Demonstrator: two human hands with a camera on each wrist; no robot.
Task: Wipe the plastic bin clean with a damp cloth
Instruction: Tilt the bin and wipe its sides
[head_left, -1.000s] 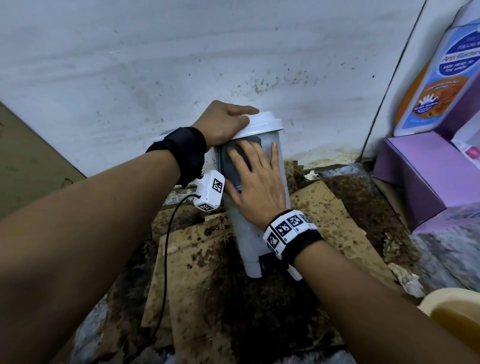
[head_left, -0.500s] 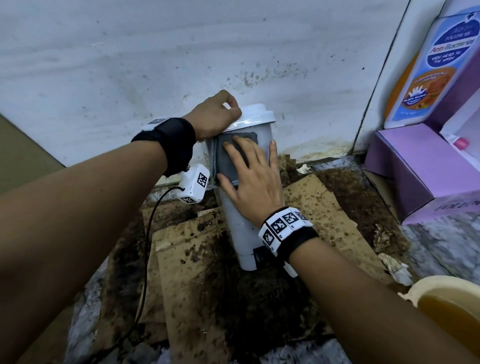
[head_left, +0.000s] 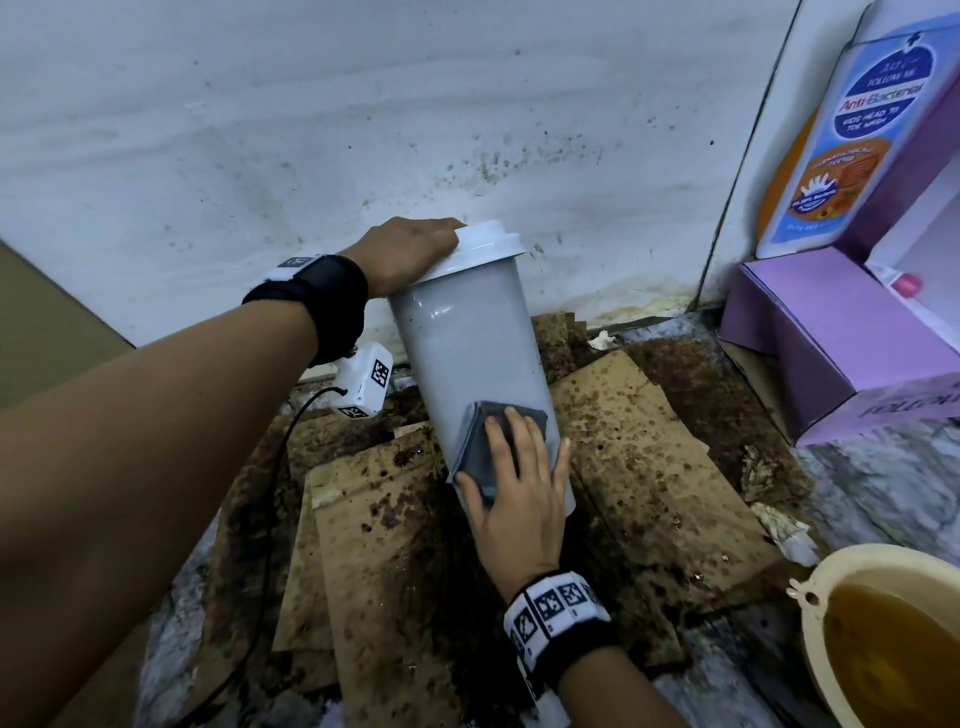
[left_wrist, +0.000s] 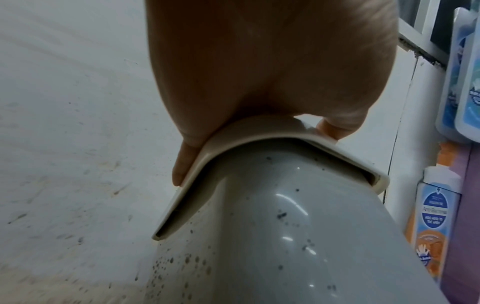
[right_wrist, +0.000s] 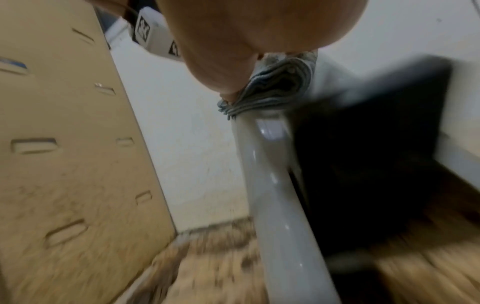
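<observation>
A tall grey plastic bin (head_left: 467, 343) with a white lid (head_left: 485, 249) stands on stained cardboard, leaning slightly. My left hand (head_left: 405, 249) grips the lid's left edge; in the left wrist view its fingers (left_wrist: 182, 164) curl over the lid rim (left_wrist: 259, 131) and dark specks dot the bin wall (left_wrist: 298, 236). My right hand (head_left: 519, 483) lies flat, fingers straight, pressing a folded dark grey cloth (head_left: 483, 441) against the bin's lower front. The right wrist view is blurred and shows the cloth's folds (right_wrist: 272, 90) under my palm.
Dirty brown cardboard sheets (head_left: 649, 467) cover the floor around the bin. A speckled white wall (head_left: 363, 130) is right behind it. Purple boxes (head_left: 831, 338) and a wash bottle pack (head_left: 852, 130) stand at right. A cream basin of brownish water (head_left: 883, 639) sits at bottom right.
My right hand has slid the cloth down the bin's front from just under the lid to near its base. The left hand stays on the lid.
</observation>
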